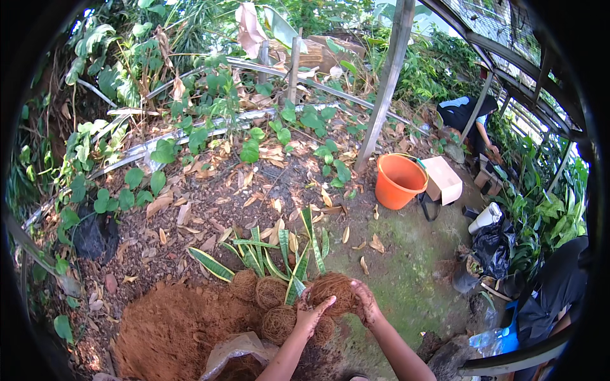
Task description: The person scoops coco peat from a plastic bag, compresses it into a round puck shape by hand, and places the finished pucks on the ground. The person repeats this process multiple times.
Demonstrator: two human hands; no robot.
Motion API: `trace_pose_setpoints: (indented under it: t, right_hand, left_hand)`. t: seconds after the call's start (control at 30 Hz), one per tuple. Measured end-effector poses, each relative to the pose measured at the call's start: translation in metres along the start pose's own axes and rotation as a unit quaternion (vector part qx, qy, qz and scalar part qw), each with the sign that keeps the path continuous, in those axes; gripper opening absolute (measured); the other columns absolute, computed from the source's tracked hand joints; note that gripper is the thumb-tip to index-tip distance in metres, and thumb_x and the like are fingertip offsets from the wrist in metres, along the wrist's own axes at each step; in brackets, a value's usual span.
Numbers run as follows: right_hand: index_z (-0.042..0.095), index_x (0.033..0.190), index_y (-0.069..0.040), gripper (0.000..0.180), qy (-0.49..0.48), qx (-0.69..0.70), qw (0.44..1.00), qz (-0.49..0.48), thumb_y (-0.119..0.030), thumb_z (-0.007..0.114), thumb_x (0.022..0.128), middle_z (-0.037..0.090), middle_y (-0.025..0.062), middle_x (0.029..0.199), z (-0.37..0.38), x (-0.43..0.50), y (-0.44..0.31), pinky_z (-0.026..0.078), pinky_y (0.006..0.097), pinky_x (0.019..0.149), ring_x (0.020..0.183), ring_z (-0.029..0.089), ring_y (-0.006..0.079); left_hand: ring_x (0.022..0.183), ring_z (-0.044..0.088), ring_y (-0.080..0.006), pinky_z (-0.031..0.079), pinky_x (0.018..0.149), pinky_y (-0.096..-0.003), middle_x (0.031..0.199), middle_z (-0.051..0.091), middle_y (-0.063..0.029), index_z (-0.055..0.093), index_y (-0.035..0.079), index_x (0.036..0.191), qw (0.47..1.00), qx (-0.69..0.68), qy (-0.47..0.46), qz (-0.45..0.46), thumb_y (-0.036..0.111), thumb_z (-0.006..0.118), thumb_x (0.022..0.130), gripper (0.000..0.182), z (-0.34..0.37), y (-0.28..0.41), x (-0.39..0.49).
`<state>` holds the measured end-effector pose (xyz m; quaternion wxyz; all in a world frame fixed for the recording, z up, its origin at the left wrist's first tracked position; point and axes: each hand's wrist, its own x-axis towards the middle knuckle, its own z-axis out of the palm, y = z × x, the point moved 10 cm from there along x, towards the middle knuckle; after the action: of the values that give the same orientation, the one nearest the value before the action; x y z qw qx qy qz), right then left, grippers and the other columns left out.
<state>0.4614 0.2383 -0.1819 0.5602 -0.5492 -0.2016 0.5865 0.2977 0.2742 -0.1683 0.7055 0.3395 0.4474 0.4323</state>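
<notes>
Between my two soil-stained hands is a ball of brown coir fibre (332, 291), a snake plant (312, 240) with yellow-edged leaves rising behind it. My left hand (312, 312) grips the ball's left side, and my right hand (366, 304) is against its right side. More fibre balls lie just left and below: one small ball (244, 284), another (271, 292) beside it, and a third (279, 325) by my left wrist. Several snake plant leaves (255, 252) spread out behind them. Part of a further ball (325, 330) shows under my hands.
Left of the balls is a mound of reddish-brown soil (167, 328), with an open plastic sack (238, 350) in front. An orange bucket (400, 181) stands by a post (387, 85) and a cardboard box (441, 178). One person (464, 114) bends at far right; another (553, 290) is nearer.
</notes>
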Motion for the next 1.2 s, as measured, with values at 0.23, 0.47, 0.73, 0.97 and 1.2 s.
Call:
trace_pose_setpoints:
  t: [0.23,0.47,0.73,0.97,1.2]
  right_hand:
    - [0.038,0.130,0.002,0.069,-0.024,0.072,0.997,-0.002,-0.012,0.078,0.076,0.054,0.0143,0.122,0.008,0.005,0.007,0.053,0.0411,0.088,0.108,0.058,0.0256]
    - [0.037,0.130,0.000,0.068,0.073,0.159,0.984,-0.020,-0.008,0.077,0.076,0.058,0.0127,0.116,-0.035,0.023,0.029,0.054,0.0409,0.086,0.104,0.061,0.0264]
    - [0.038,0.125,-0.001,0.072,0.049,-0.160,0.964,-0.209,-0.003,0.082,0.068,0.057,0.0126,0.116,-0.074,0.050,-0.004,0.049,0.0364,0.092,0.107,0.057,0.0217]
    - [0.038,0.124,0.000,0.069,0.029,-0.014,0.992,-0.119,0.002,0.080,0.069,0.055,0.0142,0.120,-0.065,0.078,0.087,0.051,0.0351,0.091,0.107,0.058,0.0218]
    - [0.048,0.119,0.004,0.060,0.049,-0.053,0.996,-0.056,-0.013,0.081,0.072,0.063,0.0121,0.108,-0.058,0.090,0.121,0.052,0.0324,0.086,0.099,0.062,0.0196]
  left_hand:
    - [0.123,0.045,-0.0211,0.040,0.101,-0.0374,0.132,0.047,-0.0106,0.043,0.004,0.133,0.999,-0.016,-0.014,-0.034,0.027,0.072,0.082,0.062,0.003,-0.020,0.001]
    - [0.127,0.040,-0.0151,0.028,0.108,-0.0301,0.133,0.048,-0.0058,0.049,0.005,0.129,0.981,-0.154,0.115,0.015,0.029,0.053,0.096,0.041,-0.035,-0.061,0.002]
    - [0.118,0.048,-0.0141,0.033,0.102,-0.0277,0.127,0.052,-0.0047,0.052,0.002,0.126,0.982,-0.111,0.150,-0.038,0.019,0.051,0.097,0.034,-0.052,-0.078,-0.002]
    - [0.119,0.048,-0.0195,0.036,0.101,-0.0292,0.131,0.049,-0.0110,0.048,-0.002,0.128,0.984,-0.067,0.160,-0.042,0.011,0.051,0.095,0.036,-0.053,-0.074,-0.001]
    - [0.119,0.048,-0.0202,0.037,0.101,-0.0299,0.130,0.049,-0.0121,0.044,-0.004,0.131,0.987,-0.059,0.142,-0.052,0.009,0.052,0.093,0.041,-0.046,-0.056,-0.004]
